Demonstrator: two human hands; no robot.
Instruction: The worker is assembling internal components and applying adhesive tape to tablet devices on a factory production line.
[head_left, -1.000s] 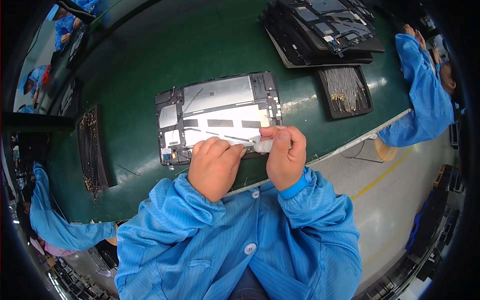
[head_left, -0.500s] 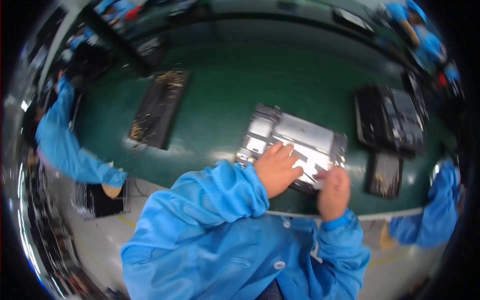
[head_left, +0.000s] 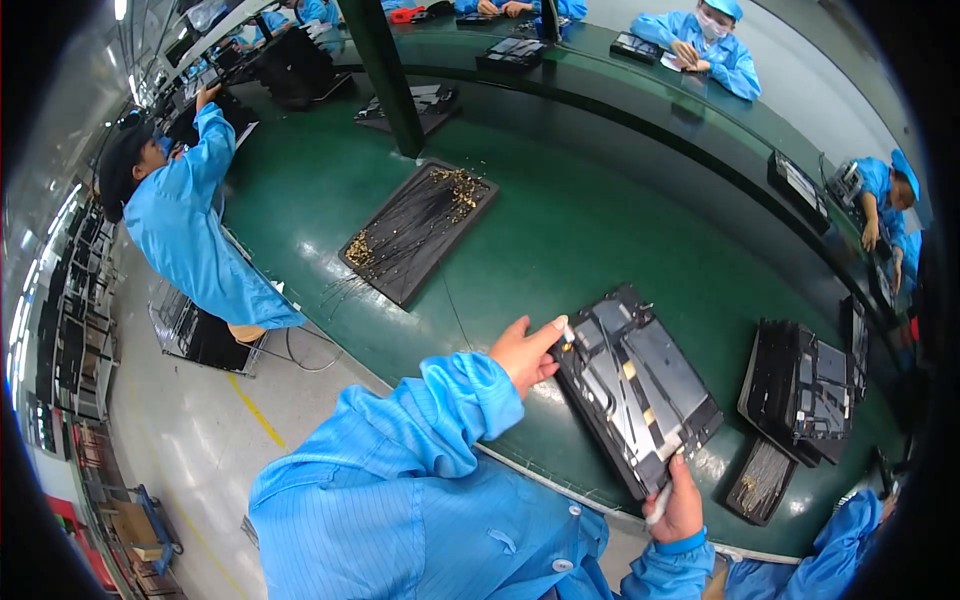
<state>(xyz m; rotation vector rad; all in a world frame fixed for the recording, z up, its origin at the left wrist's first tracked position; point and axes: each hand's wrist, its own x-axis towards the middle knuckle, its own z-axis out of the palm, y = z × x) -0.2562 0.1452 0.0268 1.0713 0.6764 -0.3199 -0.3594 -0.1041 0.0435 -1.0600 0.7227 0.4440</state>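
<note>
Hands apart. Left hand (head_left: 522,355) touches top corner of open tablet (head_left: 635,385), fingers stretched out. Right hand (head_left: 682,505) grips small white tool (head_left: 659,503) at tablet's near edge. Tablet lies flat on green table (head_left: 560,240). Black tray of wires (head_left: 418,230) well apart, to left. Stack of tablets (head_left: 805,390) sits to right.

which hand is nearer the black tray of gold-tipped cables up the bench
Left. The left hand rests at the opened tablet's upper corner, on the side facing the black cable tray. The right hand is at the tablet's lower edge, farther from the tray.
</note>
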